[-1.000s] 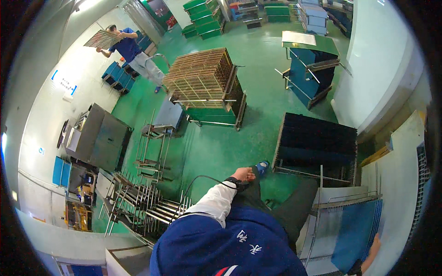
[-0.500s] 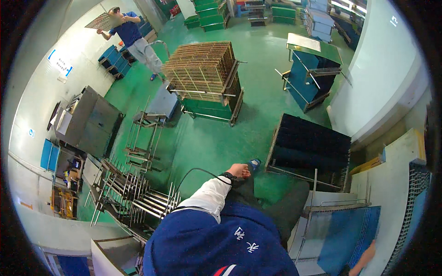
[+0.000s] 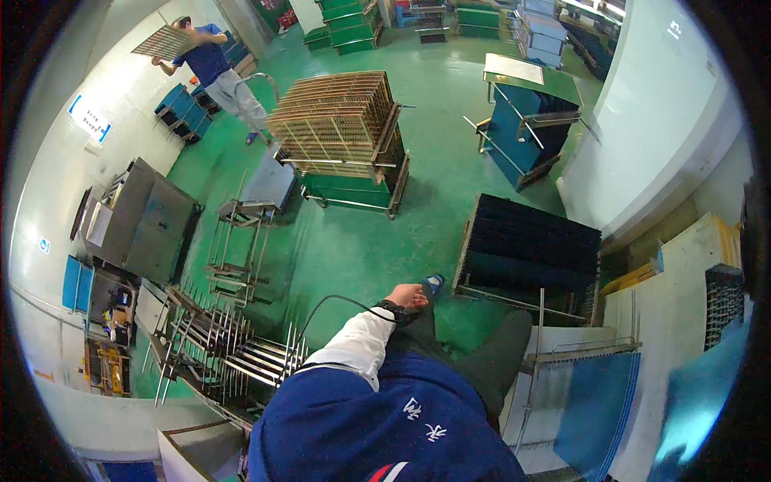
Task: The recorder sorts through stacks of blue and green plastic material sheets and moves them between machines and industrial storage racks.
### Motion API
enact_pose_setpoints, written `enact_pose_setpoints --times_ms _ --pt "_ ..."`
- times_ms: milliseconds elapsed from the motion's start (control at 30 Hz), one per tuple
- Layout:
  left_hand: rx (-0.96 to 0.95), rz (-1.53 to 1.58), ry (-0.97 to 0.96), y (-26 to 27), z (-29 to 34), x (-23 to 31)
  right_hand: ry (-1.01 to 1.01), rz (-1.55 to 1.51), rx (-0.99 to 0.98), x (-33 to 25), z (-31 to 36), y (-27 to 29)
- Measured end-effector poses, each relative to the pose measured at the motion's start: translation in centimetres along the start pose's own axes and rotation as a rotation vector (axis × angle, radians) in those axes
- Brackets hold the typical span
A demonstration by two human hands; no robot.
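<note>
My left hand point(image 3: 408, 296) hangs in front of my body with its fingers loosely bent and slightly apart. Nothing is in it. A dark band and a thin black cable circle the wrist at the end of the white sleeve point(image 3: 357, 341). Below that hand are my dark trouser leg and a blue shoe point(image 3: 434, 281). The nearest large thing is a low rack of dark upright panels point(image 3: 530, 249), beyond and to the right of the hand. My right hand is out of view. Close on my right, a glossy blue panel point(image 3: 699, 402) catches bright light.
Blue sheets point(image 3: 598, 410) stand in a rack on my right. A metal frame with many rods point(image 3: 241, 345) is on my left. Ahead stand a stack of brown grids point(image 3: 333, 120) on a green cart and a blue-panel rack point(image 3: 530, 128). A co-worker point(image 3: 213, 68) holds a grid, far left.
The room has shifted slightly left in view. The skin-coloured patch at lower right is gone, and a shiny blue panel now shows at the right. My left hand keeps its pose.
</note>
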State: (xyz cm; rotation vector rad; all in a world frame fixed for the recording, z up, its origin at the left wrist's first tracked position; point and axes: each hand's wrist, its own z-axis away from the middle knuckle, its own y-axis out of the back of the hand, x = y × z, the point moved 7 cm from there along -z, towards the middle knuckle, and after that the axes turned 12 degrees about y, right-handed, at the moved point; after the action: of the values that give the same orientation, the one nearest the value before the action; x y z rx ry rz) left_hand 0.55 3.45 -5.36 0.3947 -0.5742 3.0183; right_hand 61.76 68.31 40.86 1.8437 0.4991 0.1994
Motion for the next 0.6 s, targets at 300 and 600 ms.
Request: enact_pose_setpoints --times_ms 300,600 --pt "-0.11 -0.145 -0.018 -1.4 2.6 1.3 -0.133 -0.507 0.065 3.1 4.9 -6.8" --pt "-0.179 -0.224 -0.039 -1.1 0.8 0.3 -0.767 -1.918 0.591 -3.4 4.1 -10.8"
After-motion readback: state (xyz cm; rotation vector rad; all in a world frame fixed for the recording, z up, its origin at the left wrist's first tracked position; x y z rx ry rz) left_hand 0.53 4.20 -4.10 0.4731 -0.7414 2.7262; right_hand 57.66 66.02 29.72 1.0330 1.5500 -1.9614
